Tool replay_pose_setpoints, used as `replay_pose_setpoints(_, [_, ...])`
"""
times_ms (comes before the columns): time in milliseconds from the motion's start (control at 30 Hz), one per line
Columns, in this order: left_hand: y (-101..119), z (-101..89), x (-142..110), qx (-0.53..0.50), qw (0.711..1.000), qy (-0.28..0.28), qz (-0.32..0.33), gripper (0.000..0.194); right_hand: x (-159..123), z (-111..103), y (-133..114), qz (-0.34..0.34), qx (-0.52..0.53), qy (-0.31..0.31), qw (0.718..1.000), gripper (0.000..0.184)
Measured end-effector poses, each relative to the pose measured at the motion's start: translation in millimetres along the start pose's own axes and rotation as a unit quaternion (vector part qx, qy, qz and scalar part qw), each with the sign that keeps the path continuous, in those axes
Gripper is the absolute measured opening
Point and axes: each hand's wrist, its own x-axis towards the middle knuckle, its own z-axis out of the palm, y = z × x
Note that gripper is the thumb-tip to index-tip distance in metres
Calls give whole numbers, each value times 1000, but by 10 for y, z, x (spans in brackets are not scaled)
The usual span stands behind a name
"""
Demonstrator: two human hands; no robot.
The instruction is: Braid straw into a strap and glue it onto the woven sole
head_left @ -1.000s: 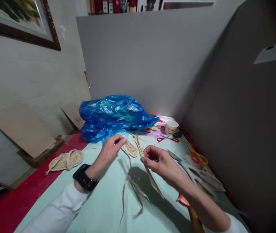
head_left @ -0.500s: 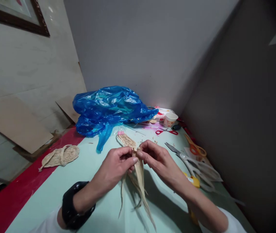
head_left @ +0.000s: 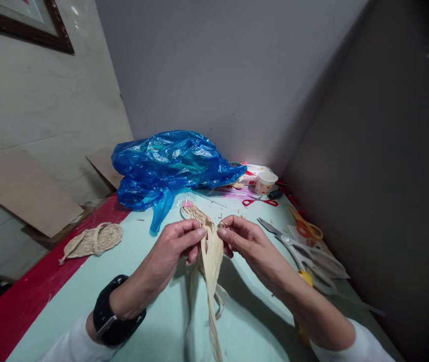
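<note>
In front of me, the upper part of a pale, flat corn husk strip [head_left: 211,256] is spread between my two hands, its long tails hanging down over the table. My left hand [head_left: 178,241] pinches the strip's left edge between thumb and fingers. At the right edge, the fingertips of my right hand [head_left: 246,239] are closed on the same strip. Just behind, a woven straw piece [head_left: 196,213] with a pink end extends away from me, its near end meeting the strip. Part of that join is hidden by fingers and husk.
A small woven straw slipper [head_left: 95,240] lies at left. Behind are a blue plastic bag [head_left: 172,163], a paper cup [head_left: 266,182] and red-handled scissors [head_left: 260,201]. Large shears [head_left: 293,244] and orange-handled scissors [head_left: 307,223] lie at right, near the dark wall [head_left: 368,176].
My hands have moved slightly apart, and the husk strip between them is spread wider and flatter. The hanging tails have shifted. Things on the table stay put.
</note>
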Motion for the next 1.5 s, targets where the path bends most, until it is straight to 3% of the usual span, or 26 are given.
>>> replay_pose_setpoints(300, [-29,17,13,33,999,25,22,22,4,55,20,18,-16,-17,1000,35])
replay_pose_setpoints(700, [-88,35,43,26,999,8,25,17,-25,105,58,22,-10,-16,1000,29])
replay_pose_setpoints(900, [-35,41,15,77,996,22,30,17,-12,113,29,-12,-8,26,1000,25])
replay_pose_setpoints(1500, [-124,29,15,93,995,38,25,14,14,92,113,15,-46,12,999,34])
